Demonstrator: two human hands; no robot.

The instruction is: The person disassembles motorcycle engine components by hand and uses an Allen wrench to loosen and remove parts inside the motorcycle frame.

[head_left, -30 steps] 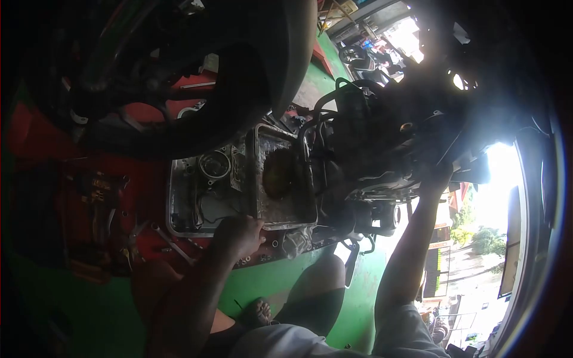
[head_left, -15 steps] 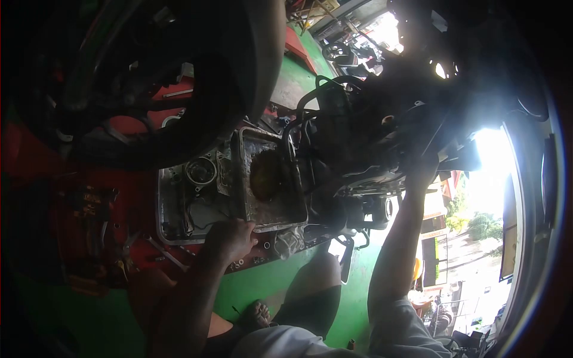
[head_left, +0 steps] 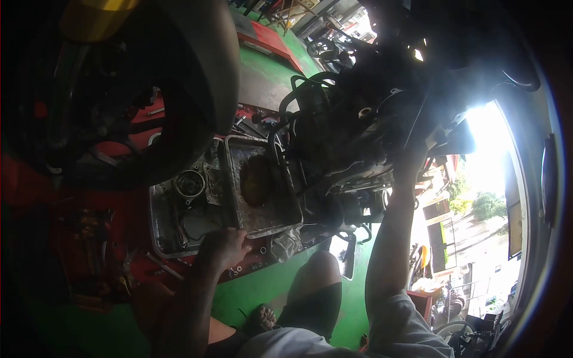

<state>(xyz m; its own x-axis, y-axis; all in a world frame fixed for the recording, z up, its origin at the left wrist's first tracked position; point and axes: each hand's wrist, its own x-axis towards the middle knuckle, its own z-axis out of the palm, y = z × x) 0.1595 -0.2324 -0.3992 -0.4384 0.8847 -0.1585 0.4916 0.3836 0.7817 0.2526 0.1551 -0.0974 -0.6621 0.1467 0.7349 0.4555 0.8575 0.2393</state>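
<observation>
My left hand is at the near corner of a shallow metal tray, its fingers curled at the rim. Brown, oily-looking residue covers part of that tray's floor. Its left side overlaps a second metal tray, which holds a round-bored metal engine part and other pieces. My right arm reaches up to a dark motorcycle body. Deep shadow covers my right hand against its underside, and the fingers cannot be made out.
A large tyre stands close on the left. Wrenches and small parts lie on the red platform. A crumpled clear plastic bag rests beside the tray. Green floor lies below, with bright daylight at right.
The view has shifted, so the tyre and motorcycle appear farther left. My left hand stays at the tray's corner and my right arm stays raised to the motorcycle.
</observation>
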